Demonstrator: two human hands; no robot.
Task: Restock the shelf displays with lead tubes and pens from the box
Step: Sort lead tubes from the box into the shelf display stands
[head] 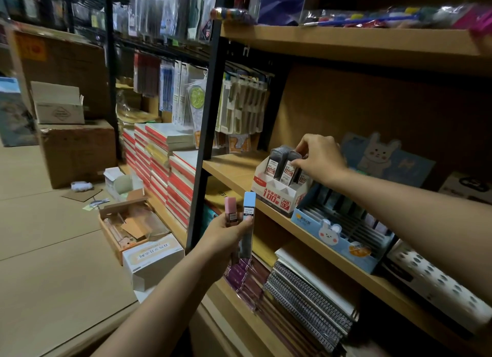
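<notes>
My right hand (319, 157) reaches onto the wooden shelf (234, 167), its fingertips pinching the top of a dark lead tube (288, 167) that stands upright in the white and red display box (279, 194); more dark tubes stand just beside it in the same box, one to its left and one half hidden under my palm. My left hand (226, 231) is lower and nearer to me, fingers curled around two tubes held upright side by side: a pink lead tube (230, 210) on the left and a longer pale blue lead tube (247, 218) on the right, the thumb pressed across the front of both. Just right of my right wrist and below my forearm sits a blue rabbit display tray (332, 237) with slotted compartments, touching the white box. Behind my right hand a blue card with a rabbit (383, 157) leans at the back of the shelf. Under my left hand, on the lower shelf, lie spiral notebooks (306, 303). Left of my left forearm, on the floor, stand a white carton (151, 258) and an open tray of pens (127, 226), with stacks of red-edged notebooks (165, 165) beyond them.
</notes>
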